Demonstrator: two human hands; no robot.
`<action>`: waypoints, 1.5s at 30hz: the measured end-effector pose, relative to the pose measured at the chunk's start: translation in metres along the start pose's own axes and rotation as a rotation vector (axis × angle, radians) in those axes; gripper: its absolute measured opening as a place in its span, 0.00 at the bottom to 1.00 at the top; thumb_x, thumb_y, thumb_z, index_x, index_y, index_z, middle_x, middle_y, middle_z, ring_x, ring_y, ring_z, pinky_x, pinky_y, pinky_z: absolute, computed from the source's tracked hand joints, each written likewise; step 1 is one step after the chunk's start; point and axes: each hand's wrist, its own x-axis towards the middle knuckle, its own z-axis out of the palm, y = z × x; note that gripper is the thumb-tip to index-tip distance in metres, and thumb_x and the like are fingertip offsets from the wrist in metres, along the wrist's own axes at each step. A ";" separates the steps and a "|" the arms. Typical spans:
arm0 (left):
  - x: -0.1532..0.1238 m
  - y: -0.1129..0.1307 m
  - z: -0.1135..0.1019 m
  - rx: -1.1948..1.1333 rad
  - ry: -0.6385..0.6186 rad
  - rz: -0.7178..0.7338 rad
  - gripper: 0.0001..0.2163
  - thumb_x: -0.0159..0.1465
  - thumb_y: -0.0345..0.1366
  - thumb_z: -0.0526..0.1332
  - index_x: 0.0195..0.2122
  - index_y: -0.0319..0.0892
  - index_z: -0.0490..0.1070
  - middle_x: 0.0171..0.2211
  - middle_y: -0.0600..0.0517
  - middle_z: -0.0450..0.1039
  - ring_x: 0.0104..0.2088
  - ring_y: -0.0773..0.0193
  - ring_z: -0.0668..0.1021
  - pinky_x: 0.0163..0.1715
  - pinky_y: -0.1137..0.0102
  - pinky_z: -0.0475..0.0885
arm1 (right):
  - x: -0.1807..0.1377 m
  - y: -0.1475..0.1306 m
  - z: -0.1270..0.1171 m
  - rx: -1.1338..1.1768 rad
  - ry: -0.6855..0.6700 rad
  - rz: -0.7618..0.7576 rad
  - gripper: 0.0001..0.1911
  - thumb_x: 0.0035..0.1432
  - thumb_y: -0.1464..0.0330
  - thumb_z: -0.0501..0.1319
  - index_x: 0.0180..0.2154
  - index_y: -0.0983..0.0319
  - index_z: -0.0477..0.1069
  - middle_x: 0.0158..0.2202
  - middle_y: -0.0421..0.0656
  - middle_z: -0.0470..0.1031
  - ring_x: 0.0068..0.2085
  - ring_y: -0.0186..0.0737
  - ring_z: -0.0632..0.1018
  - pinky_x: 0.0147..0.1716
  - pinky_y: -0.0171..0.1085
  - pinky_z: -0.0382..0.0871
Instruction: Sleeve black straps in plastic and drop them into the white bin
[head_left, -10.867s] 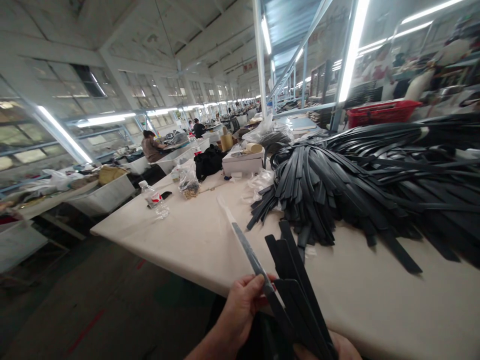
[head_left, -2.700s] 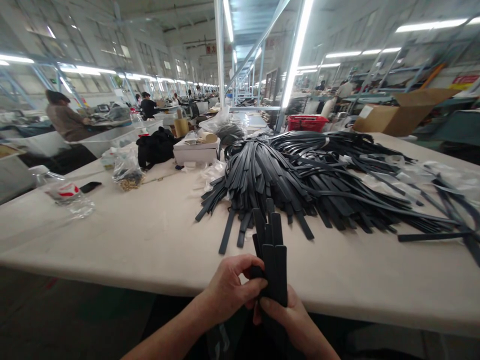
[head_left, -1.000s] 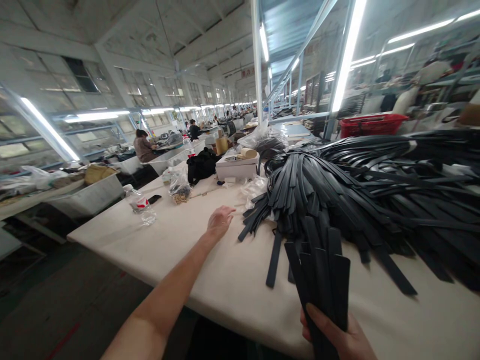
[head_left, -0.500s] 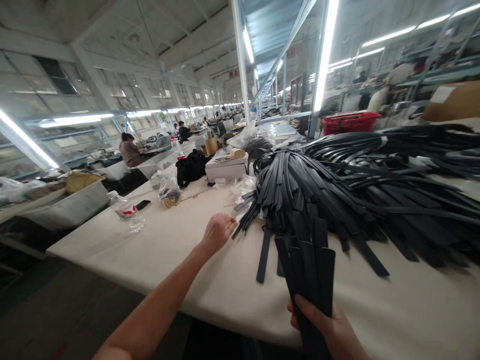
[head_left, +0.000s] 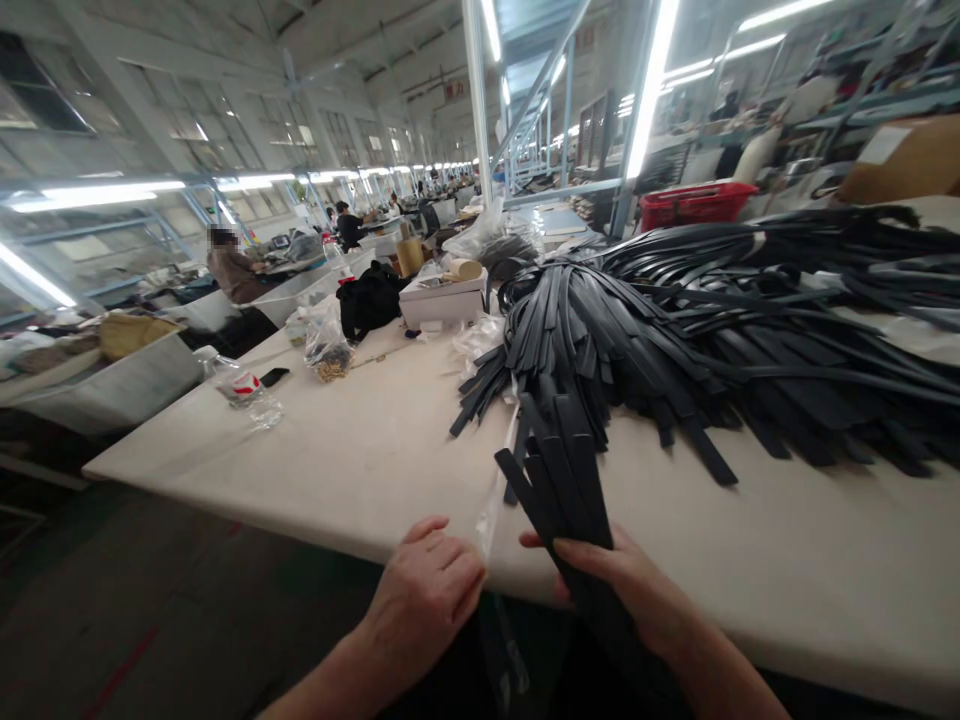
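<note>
My right hand [head_left: 622,570] is wrapped round a bundle of flat black straps [head_left: 566,470] at the table's front edge, thumb on top and the strap ends fanned out beyond it. To its left, my left hand [head_left: 431,580] is closed with curled fingers at a thin, whitish see-through plastic strip [head_left: 489,515]. That strip runs from the strap pile to the hand and hangs below the table edge. Behind both hands lies a large pile of black straps [head_left: 592,320] on the pale table [head_left: 360,460].
At the left are a clear plastic bottle [head_left: 244,385], a phone [head_left: 274,377] and a bag of small brass-coloured parts [head_left: 328,355]. A black cloth item [head_left: 369,300] and a white box [head_left: 442,300] stand farther back. Behind the pile is a red basket [head_left: 694,205]. People sit at distant benches.
My left hand has come back from the pile toward the table's front edge, drawing the plastic strip out. My right hand has moved slightly up and left with the straps.
</note>
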 end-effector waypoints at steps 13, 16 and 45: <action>0.005 0.018 0.013 -0.070 -0.070 0.116 0.08 0.65 0.34 0.59 0.28 0.42 0.72 0.23 0.54 0.73 0.26 0.64 0.74 0.36 0.66 0.68 | 0.021 0.010 0.026 -0.263 0.027 -0.177 0.14 0.48 0.61 0.66 0.23 0.63 0.67 0.18 0.35 0.67 0.21 0.31 0.65 0.21 0.32 0.57; 0.002 0.011 0.009 -0.359 -0.127 -0.259 0.11 0.61 0.45 0.63 0.32 0.42 0.73 0.24 0.53 0.74 0.26 0.65 0.74 0.29 0.70 0.67 | 0.020 0.007 0.026 -0.284 0.064 -0.185 0.13 0.49 0.61 0.65 0.22 0.63 0.69 0.17 0.35 0.68 0.20 0.31 0.65 0.20 0.32 0.56; 0.069 -0.009 -0.120 -1.388 0.801 -0.278 0.10 0.45 0.44 0.76 0.19 0.48 0.77 0.17 0.59 0.73 0.20 0.69 0.74 0.25 0.74 0.75 | -0.036 0.020 -0.001 0.071 0.315 -0.065 0.22 0.43 0.51 0.68 0.27 0.63 0.68 0.17 0.39 0.72 0.18 0.30 0.66 0.17 0.31 0.54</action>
